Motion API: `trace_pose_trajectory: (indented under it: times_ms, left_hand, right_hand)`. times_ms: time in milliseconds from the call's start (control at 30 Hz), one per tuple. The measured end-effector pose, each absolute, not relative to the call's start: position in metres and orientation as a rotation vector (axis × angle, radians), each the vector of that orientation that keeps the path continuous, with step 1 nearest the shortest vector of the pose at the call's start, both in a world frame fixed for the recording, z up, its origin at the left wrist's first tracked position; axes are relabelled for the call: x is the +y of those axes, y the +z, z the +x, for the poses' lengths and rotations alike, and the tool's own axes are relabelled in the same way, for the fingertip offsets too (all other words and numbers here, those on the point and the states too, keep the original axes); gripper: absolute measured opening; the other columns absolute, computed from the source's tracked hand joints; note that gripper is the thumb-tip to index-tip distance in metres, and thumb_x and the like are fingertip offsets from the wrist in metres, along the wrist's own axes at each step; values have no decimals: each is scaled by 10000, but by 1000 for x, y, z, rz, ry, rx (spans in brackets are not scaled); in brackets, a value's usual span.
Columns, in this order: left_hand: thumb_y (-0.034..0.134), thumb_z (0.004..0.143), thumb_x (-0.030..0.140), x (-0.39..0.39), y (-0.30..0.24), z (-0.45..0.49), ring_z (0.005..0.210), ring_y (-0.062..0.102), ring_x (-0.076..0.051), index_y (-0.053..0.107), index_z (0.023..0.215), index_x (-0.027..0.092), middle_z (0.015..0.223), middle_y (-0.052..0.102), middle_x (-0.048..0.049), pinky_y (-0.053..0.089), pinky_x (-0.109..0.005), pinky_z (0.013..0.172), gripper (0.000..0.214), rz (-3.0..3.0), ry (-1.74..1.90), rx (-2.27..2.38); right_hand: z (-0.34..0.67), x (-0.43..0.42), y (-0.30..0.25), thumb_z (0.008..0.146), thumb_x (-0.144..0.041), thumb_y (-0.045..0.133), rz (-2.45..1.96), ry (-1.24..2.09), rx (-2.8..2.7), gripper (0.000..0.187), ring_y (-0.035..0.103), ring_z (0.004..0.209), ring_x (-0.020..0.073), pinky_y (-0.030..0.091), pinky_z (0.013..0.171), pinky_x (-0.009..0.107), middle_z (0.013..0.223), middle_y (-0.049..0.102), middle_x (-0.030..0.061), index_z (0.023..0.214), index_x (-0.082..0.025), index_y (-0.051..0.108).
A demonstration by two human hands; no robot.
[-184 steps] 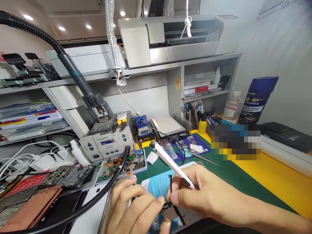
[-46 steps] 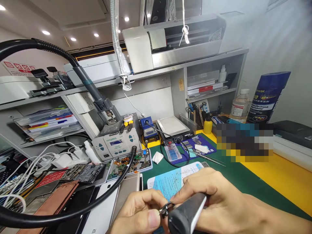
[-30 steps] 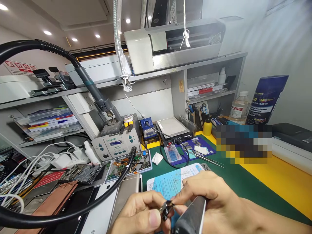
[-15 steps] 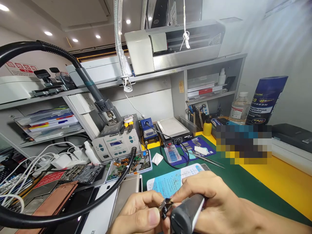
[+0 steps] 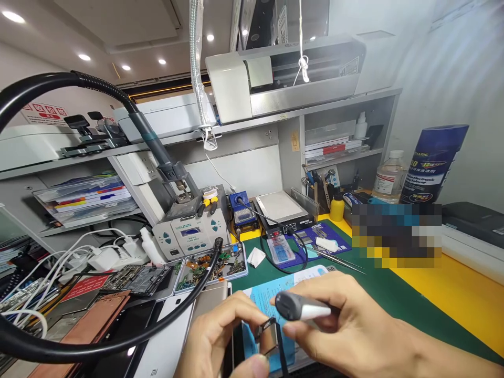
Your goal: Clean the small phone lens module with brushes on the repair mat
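Observation:
My left hand (image 5: 220, 336) pinches a small electronic module with a black flex strip (image 5: 270, 338) between thumb and fingers, low in the middle of the view. My right hand (image 5: 350, 325) also touches that module with its fingertips. It is closed round a white pen-shaped tool with a grey end (image 5: 301, 308), which lies across its fingers and points left. Both hands hover over a light blue printed sheet (image 5: 271, 294) on the green mat (image 5: 378, 294).
A black flexible hose (image 5: 118, 341) arcs over the left. Behind stand a rework station (image 5: 189, 233), a parts tray (image 5: 212, 262), a hot plate (image 5: 281, 207), tweezers (image 5: 338, 257), phones and frames (image 5: 129, 281), white cables and a blue roll (image 5: 431, 163).
The pen tool has swung from pointing at the camera to lying sideways across my right fingers. The module has turned so its face and strip show. The view shifted slightly.

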State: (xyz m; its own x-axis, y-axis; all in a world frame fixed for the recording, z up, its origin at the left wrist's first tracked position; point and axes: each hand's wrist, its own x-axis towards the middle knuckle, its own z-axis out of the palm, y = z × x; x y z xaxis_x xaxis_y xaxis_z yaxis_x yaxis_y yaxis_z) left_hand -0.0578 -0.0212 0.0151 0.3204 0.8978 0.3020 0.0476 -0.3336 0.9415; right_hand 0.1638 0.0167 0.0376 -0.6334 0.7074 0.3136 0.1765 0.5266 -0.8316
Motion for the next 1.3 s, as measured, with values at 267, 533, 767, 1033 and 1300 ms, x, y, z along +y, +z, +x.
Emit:
trace_pose_trajectory:
  times_ms: [267,533,767,1033,1300]
  left_hand:
    - [625,761,113,-16,1,-62,823,574,-216,578,1100,221,887,609,-50,463,-376,762,359,2529,1370,969]
    - [677,719,52,-14,-2,-64,861,537,-236,572,1124,134,882,588,-87,490,-408,754,427,2838,1335,949]
    - [684,715,60,-15,-3,-63,875,546,-240,581,1149,138,897,626,-87,486,-408,769,453,2885,1333,973]
    - [674,714,80,-15,-3,-59,849,565,-240,602,1096,144,875,647,-80,470,-411,776,394,2931,1355,1026]
    - [616,735,81,-16,-8,-52,830,550,-250,604,1020,150,814,647,-82,442,-449,778,293,2921,1441,1063]
  right_hand:
    - [166,18,34,833,-261,660,-999,1245,-1875,134,220,477,80,211,433,227,555,243,-98,900,-167,729]
    - [168,27,38,866,-314,667,-1013,1565,-1930,228,263,529,86,202,472,248,553,366,-69,708,-150,662]
    - [164,29,35,798,-210,648,-972,1757,-1790,167,280,426,53,206,397,207,494,374,-87,645,-150,617]
    - [163,26,36,825,-222,635,-1015,1652,-1849,185,271,488,74,200,455,237,516,360,-75,659,-145,656]
    - [154,21,30,774,-194,640,-1194,1396,-1952,144,252,533,91,197,491,258,553,276,-77,632,-173,651]
